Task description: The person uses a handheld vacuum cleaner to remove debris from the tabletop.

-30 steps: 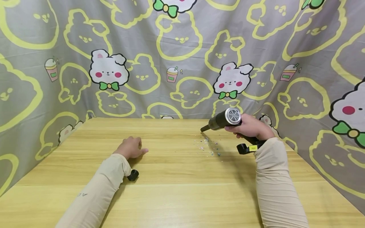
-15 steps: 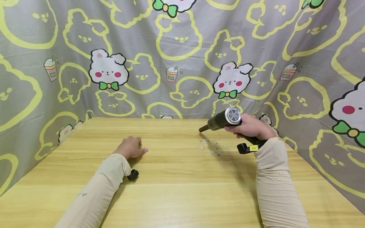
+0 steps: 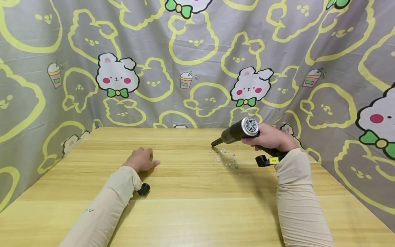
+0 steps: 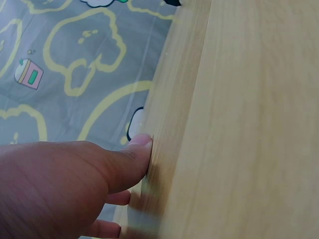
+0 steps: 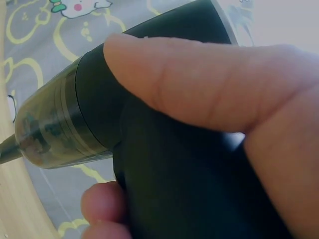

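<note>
My right hand (image 3: 271,137) grips a black handheld vacuum (image 3: 234,132) by its handle, the thumb lying along the body in the right wrist view. Its see-through front chamber (image 5: 50,119) shows bits inside. The thin nozzle (image 3: 217,142) slants down to the left, its tip at or just over the tabletop by the far left side of a scatter of small coloured bits (image 3: 229,159). My left hand (image 3: 142,160) rests on the table to the left, holding nothing, fingers loosely bent; the left wrist view shows its thumb (image 4: 132,162) near the wood.
The wooden table (image 3: 185,206) reaches back to a grey patterned curtain (image 3: 154,51) that hangs along the back and both sides. A black wrist camera (image 3: 143,189) sits at the left cuff, another black camera (image 3: 262,161) at the right.
The vacuum's nozzle has swung left and slightly toward me, along the far left side of the scattered bits. My left hand has stayed in place.
</note>
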A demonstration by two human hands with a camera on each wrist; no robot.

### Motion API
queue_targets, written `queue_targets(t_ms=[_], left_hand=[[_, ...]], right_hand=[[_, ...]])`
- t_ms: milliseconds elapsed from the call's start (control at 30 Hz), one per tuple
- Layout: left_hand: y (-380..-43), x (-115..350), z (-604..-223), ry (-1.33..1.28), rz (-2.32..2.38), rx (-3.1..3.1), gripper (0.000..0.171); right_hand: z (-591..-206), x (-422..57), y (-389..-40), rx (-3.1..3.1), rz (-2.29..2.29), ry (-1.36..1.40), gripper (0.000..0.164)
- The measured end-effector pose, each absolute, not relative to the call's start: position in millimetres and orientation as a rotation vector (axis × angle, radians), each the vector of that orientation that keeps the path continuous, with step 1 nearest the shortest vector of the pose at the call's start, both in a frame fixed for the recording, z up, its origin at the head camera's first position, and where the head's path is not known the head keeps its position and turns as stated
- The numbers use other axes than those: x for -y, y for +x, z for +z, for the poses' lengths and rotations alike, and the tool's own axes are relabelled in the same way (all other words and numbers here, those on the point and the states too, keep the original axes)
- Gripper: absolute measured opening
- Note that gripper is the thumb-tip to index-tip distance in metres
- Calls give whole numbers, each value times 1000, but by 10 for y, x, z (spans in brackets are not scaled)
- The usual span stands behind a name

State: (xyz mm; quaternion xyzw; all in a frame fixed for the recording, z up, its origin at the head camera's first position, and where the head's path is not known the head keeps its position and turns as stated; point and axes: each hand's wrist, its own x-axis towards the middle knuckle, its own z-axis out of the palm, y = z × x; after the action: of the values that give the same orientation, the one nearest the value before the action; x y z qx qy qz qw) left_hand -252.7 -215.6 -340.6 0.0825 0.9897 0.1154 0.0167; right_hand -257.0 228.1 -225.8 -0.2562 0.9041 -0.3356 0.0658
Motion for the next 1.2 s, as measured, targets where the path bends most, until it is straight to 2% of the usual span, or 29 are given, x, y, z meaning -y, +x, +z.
queue_targets(t_ms=[1200], left_hand=[[-2535,2184,-3409,276,366,-3074,51]], right_hand=[[-2206,-2299,-2512,-2620,-1077,-800,33]])
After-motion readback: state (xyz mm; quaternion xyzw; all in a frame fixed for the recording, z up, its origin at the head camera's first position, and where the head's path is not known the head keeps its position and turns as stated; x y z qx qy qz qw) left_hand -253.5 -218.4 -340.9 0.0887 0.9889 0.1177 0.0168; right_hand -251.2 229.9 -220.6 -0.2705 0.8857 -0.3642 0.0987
